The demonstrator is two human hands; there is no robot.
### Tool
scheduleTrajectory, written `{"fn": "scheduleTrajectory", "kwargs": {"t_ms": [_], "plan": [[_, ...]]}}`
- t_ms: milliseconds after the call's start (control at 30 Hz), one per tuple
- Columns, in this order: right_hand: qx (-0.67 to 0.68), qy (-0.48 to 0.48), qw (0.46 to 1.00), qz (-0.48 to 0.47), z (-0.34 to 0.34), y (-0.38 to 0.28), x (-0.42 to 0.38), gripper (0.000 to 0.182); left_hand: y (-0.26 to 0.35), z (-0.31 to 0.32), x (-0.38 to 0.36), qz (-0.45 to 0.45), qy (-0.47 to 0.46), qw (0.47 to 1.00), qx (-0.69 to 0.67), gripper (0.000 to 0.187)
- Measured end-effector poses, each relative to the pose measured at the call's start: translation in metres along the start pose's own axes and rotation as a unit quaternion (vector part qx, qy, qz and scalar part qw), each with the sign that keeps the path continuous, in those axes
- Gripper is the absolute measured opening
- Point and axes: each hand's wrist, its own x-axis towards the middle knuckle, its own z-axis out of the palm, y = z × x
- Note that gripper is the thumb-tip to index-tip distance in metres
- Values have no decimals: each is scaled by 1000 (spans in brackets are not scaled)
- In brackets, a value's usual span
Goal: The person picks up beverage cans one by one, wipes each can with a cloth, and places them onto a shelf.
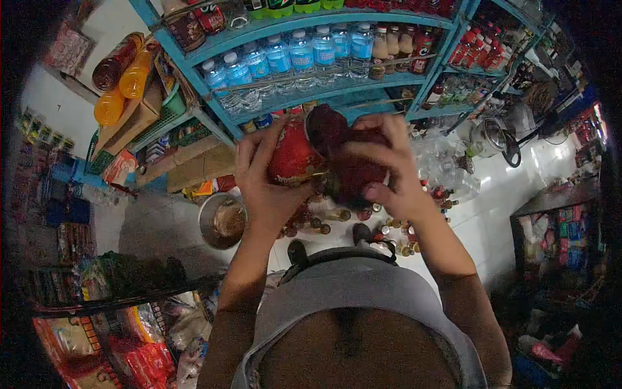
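Both hands are raised in front of a blue shelf [304,26] stocked with water bottles [285,55]. The left hand [262,178] has its fingers wrapped around a red can [293,155], gripping its side. The right hand [389,165] is clenched on a dark red cloth [343,162] pressed against the can's top. Below them, on the white tiled floor [492,207], stand small brown bottles [337,215] and a metal bowl [221,220] — the bowl off to the left. Orange drink bottles [123,81] lie on cardboard boxes [194,165] at upper left, and packaged goods crowd the dim edges.
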Motion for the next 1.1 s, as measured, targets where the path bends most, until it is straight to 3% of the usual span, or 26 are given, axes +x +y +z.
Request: {"fn": "scheduleTrajectory", "kwargs": {"t_ms": [100,167,333,533,633,700,833,900,1100], "plan": [[35,16,999,-3,12,-3,6,37,-2,-1,-1,35,6,999,2,77],[-44,31,999,-8,13,1,15,33,-1,0,-6,26,7,1000,-10,78],[-77,28,997,-7,6,9,27,30,3,-5,-10,-13,4,1000,-25,79],[-131,-38,990,20,-2,14,13,29,-3,-11,-16,-30,-21,999,-2,79],[-105,-14,993,50,-3,23,6,25,-1,-16,-20,-65,-24,997,-46,78],[132,109,975,139,-3,32,0,21,1,-19,-21,-29,-23,997,-60,77],[213,204,950,104,-9,24,6,24,5,-23,-24,-32,-22,998,-58,78],[193,200,957,84,-12,18,11,28,5,-24,-24,-26,-22,997,-63,77],[164,47,985,-16,-23,-6,27,24,4,-25,-27,-30,-8,996,-80,78]]}}
